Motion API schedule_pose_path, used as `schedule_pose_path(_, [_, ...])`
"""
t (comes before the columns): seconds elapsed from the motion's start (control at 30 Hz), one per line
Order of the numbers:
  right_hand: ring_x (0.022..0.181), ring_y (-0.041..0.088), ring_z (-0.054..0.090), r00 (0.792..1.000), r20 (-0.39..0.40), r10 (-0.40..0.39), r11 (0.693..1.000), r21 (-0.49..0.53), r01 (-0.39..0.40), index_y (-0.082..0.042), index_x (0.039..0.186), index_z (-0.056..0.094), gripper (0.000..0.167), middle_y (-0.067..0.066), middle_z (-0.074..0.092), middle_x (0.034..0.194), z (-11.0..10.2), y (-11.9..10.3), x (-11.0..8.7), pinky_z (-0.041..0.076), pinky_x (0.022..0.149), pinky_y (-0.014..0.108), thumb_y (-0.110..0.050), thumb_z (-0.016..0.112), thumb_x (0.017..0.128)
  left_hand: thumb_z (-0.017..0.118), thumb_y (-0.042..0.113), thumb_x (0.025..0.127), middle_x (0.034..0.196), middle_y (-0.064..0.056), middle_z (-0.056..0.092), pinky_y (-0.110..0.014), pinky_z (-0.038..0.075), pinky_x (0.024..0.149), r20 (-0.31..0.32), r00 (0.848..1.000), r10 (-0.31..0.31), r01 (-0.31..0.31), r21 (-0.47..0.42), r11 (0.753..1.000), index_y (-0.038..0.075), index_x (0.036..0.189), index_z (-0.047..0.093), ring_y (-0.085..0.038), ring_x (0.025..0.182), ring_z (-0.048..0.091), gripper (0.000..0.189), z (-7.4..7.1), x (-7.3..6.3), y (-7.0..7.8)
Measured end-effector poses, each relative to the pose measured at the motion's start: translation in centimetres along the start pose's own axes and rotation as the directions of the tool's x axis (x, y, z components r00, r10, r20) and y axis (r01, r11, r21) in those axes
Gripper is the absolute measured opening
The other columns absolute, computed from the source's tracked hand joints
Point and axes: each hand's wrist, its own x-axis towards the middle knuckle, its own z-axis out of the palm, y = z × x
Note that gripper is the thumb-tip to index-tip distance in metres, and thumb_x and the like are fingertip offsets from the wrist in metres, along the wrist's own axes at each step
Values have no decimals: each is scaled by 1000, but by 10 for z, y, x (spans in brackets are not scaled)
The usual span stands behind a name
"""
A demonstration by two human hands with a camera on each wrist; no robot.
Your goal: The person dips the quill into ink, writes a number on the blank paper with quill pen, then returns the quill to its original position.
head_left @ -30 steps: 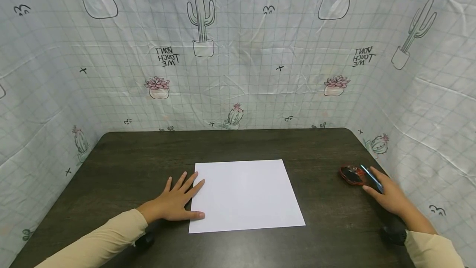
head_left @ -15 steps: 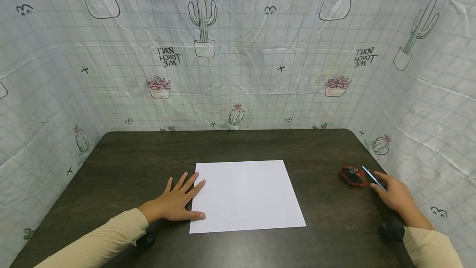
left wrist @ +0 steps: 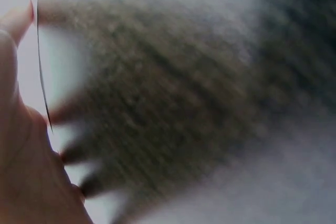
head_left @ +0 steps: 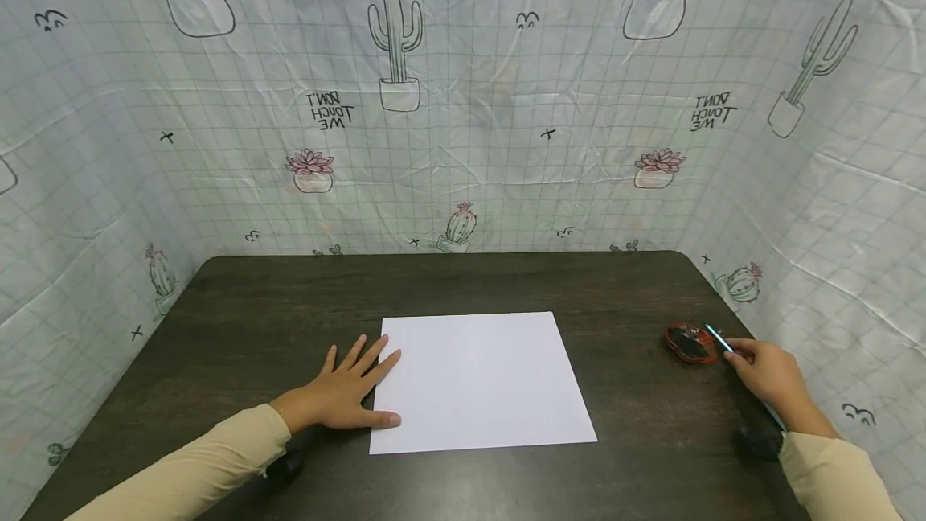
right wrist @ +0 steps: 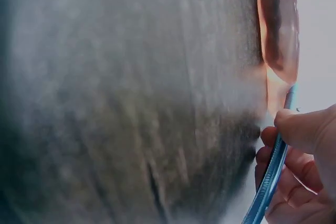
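Observation:
My left hand [head_left: 338, 392] lies flat with spread fingers, its fingertips and thumb on the left edge of a blank white sheet of paper [head_left: 481, 380]. My right hand [head_left: 772, 375], at the table's right side, pinches a slim blue pencil-like stick [head_left: 718, 336] between thumb and fingers. In the right wrist view this stick [right wrist: 270, 178] runs down across the curled fingers, under the thumb. Its far end overlaps a red, dark-centred oval object [head_left: 690, 342], which shows as translucent reddish in the right wrist view.
Everything rests on a dark wood-grained table [head_left: 289, 288]. A white cactus-print cloth [head_left: 463, 143] hangs behind it and along both sides. A dark wrist device [head_left: 758, 445] sits below the right wrist, and another [head_left: 285, 466] below the left.
My right hand has drawn back slightly from the red oval object, and its fingers have closed round the blue stick, whose rear end now shows beside the wrist. The left hand stays put.

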Motion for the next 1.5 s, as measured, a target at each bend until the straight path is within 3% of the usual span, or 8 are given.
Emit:
schedule_pose_path(0.2, [58, 17, 49, 1000, 16, 22, 1000, -4, -22, 15, 100, 64, 24, 11, 61, 67, -1, 0, 1, 37, 51, 36, -6, 63, 88, 49, 75, 82, 162, -9, 0, -74, -4, 104, 0, 1000, 1, -1, -7, 1000, 23, 156, 15, -41, 146, -4, 96, -2, 0, 1])
schedule_pose_path(0.43, [60, 23, 55, 1000, -1, 24, 1000, 6, -24, 15, 101, 64, 25, 17, 65, 71, -3, 0, 2, 41, 53, 44, -6, 63, 88, 51, 73, 83, 162, -10, -1, -74, -5, 103, 1, 1000, 13, -13, -22, 1000, 21, 156, 15, -43, 145, -5, 97, -1, 0, -1])
schedule_pose_path(0.67, [59, 21, 54, 1000, -21, 23, 1000, 12, -23, 16, 101, 63, 26, 19, 66, 72, -9, -6, 2, 39, 52, 38, -7, 63, 88, 50, 75, 82, 162, -6, -3, -72, -6, 104, 16, 1000, -12, 12, -9, 1000, 24, 156, 13, -40, 146, -7, 97, 0, 0, -1])
schedule_pose_path(0.97, [66, 40, 63, 995, -96, 25, 999, 24, -23, 16, 99, 65, 31, 26, 68, 76, -17, -14, 2, 45, 57, 49, -13, 67, 88, 50, 74, 83, 162, -8, -2, -73, -4, 104, 7, 1000, -4, 4, -6, 1000, 23, 156, 14, -41, 146, -5, 96, -1, -1, 1])
schedule_pose_path(1.13, [63, 29, 64, 994, -86, 62, 997, 41, -59, 17, 101, 64, 36, 28, 68, 80, -19, -16, 2, 44, 52, 39, -17, 67, 90, 50, 74, 83, 162, -8, -1, -74, -4, 104, 8, 1000, -4, 4, -11, 1000, 23, 156, 15, -41, 146, -5, 96, -3, 0, 1])
schedule_pose_path(1.23, [59, 6, 58, 994, -89, 66, 997, 49, -62, 17, 104, 64, 39, 26, 69, 81, -19, -16, 2, 41, 51, 31, -20, 67, 91, 50, 75, 82, 162, -8, -1, -74, -4, 104, 9, 1000, -5, 5, -10, 1000, 23, 156, 14, -41, 146, -5, 97, -2, 1, 1])
schedule_pose_path(1.37, [58, -11, 44, 991, -114, 64, 996, 76, -55, 12, 115, 61, 41, 27, 69, 85, -19, -17, 0, 38, 49, 28, -20, 67, 90, 50, 74, 83, 162, -9, -2, -74, -4, 103, 11, 1000, -1, 1, -15, 1000, 22, 156, 14, -42, 145, -5, 96, -1, 1, -1])
schedule_pose_path(1.5, [58, -10, 43, 987, -139, 78, 991, 120, -61, 6, 127, 56, 46, 31, 67, 92, -19, -19, -1, 36, 48, 27, -19, 68, 90, 50, 74, 83, 162, -9, -3, -74, -6, 103, 14, 1000, 3, -2, -14, 1000, 22, 156, 13, -42, 145, -7, 97, 1, 2, -3])
